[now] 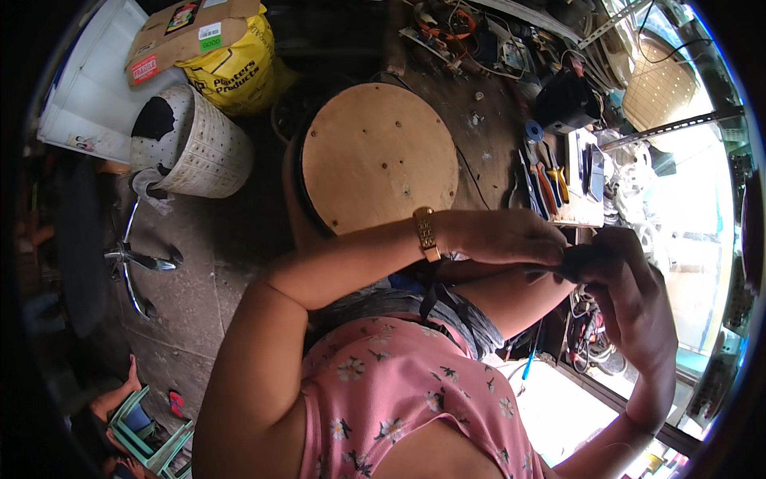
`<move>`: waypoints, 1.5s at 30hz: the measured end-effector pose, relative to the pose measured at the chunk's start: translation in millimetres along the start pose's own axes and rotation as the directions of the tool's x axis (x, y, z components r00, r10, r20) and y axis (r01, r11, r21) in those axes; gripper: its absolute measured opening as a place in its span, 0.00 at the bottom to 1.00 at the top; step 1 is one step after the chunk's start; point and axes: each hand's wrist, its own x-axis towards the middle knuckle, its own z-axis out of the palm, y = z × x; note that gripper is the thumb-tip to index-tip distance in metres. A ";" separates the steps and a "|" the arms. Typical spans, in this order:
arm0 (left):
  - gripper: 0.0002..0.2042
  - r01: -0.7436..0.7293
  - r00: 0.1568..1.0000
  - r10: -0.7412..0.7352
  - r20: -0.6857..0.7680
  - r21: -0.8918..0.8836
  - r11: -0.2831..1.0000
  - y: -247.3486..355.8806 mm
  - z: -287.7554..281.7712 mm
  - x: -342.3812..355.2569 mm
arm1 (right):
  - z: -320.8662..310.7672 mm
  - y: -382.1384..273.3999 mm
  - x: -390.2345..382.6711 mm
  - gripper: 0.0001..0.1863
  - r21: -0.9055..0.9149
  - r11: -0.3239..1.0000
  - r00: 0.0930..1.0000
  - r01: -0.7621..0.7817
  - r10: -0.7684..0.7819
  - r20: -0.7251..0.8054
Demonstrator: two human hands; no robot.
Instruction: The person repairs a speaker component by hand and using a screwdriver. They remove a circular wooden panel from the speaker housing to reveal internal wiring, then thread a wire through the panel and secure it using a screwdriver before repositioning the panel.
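My left hand point(504, 237), below a gold wristwatch point(426, 233), reaches across my body to the right. Its fingers are closed and meet my right hand point(629, 295) above my thigh. Between them is a small dark object point(581, 261), mostly covered by the fingers, so its kind cannot be made out. My right hand's fingers are curled around that object. Just beyond the hands, several pliers point(550, 182) with coloured handles lie on the bench beside a blue roll point(534, 131). A round wooden seat top point(379, 160) with screw holes stands in front of me.
At the far left are a perforated white bin point(215, 152), a yellow sack point(239, 76) and a cardboard box point(171, 44). A chrome star-shaped base point(132, 259) stands on the floor. Cables and electronic parts point(479, 36) clutter the far right. Another person's leg point(116, 399) shows by a green chair point(144, 439).
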 end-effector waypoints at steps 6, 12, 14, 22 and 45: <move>0.13 0.105 0.987 -0.073 0.141 -0.235 0.966 -3.6 1.7 0.5 | 5.2 -1.2 -7.8 0.20 0.141 0.988 0.997 -0.063 0.068 -0.033; 0.15 0.270 0.941 -0.186 0.282 -0.297 0.916 -6.6 -10.5 3.9 | -6.0 -2.8 -5.9 0.27 0.079 0.997 0.989 -0.015 0.003 0.148; 0.16 0.060 0.967 -0.012 0.255 -0.184 0.981 -9.3 -5.6 5.9 | 0.9 -0.2 -7.4 0.25 0.115 0.990 0.994 -0.076 0.066 0.088; 0.07 0.033 0.832 -0.111 -0.543 -0.151 0.988 -13.3 -52.9 -15.1 | 5.6 4.6 6.0 0.23 0.045 0.995 0.994 0.085 -0.082 -0.065; 0.09 -0.377 0.137 0.158 -0.978 0.096 0.921 51.8 -89.4 -202.1 | 5.1 -6.3 24.8 0.17 -0.139 0.990 0.987 0.017 0.005 0.162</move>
